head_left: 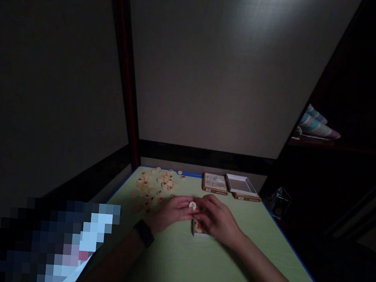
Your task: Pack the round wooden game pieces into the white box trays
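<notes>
Between my two hands shows a round wooden xiangqi piece (192,206) with a dark character facing up. My left hand (174,210), a dark band on its wrist, is closed on this piece with its fingers pointing right. Close against it, my right hand (219,219) has its fingers bent, the tips beside the piece; whatever they pinch is hidden. Under my right hand lies a small white-edged box (194,230), mostly covered. Inside its visible corner is a piece with a red character (198,227).
Many loose xiangqi pieces (165,179) are scattered over the back left of the green table (178,266). A printed box (215,183) and an open white tray (241,185) on another box (247,197) stand at the back right. A pixelated patch covers the lower left.
</notes>
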A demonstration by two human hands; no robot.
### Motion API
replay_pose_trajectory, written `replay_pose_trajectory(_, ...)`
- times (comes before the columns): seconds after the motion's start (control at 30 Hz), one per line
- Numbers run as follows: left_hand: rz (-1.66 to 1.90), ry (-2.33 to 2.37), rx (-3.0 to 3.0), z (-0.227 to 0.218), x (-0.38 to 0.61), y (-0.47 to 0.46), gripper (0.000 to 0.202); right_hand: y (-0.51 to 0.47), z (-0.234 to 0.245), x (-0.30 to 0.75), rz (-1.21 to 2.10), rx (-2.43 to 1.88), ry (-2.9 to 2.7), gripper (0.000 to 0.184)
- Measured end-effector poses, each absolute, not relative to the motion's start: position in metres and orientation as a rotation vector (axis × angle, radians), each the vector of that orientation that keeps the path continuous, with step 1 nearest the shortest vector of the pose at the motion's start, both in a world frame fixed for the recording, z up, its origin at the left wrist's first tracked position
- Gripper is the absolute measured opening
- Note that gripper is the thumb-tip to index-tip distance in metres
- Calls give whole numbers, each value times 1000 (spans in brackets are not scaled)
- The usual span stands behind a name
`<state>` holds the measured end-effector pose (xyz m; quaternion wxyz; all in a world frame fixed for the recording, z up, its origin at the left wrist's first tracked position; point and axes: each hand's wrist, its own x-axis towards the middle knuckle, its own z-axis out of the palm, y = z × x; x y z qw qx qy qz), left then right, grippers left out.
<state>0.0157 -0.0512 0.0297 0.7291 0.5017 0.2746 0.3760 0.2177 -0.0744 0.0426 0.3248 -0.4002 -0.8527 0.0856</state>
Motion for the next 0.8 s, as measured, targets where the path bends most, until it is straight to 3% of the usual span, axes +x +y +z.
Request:
replay_pose_trajectory(0.17, 785, 489, 1106, 30, 20, -56, 45, -78, 29, 207, 16, -1038, -2266, 26)
replay_pose_trajectory(0.4, 841, 681, 1193, 28, 18, -47, 36, -54, 41, 245, 48, -1235, -2110, 15)
replay_pose_trajectory(0.6, 945, 1400, 2177, 19, 21, -46, 21, -38, 37, 268, 183, -1495, -2194, 12)
replay_pose_trajectory(0.8, 743, 1498, 2573, 16, 23, -54, 26, -43, 31, 254, 166, -1577, -2269, 18)
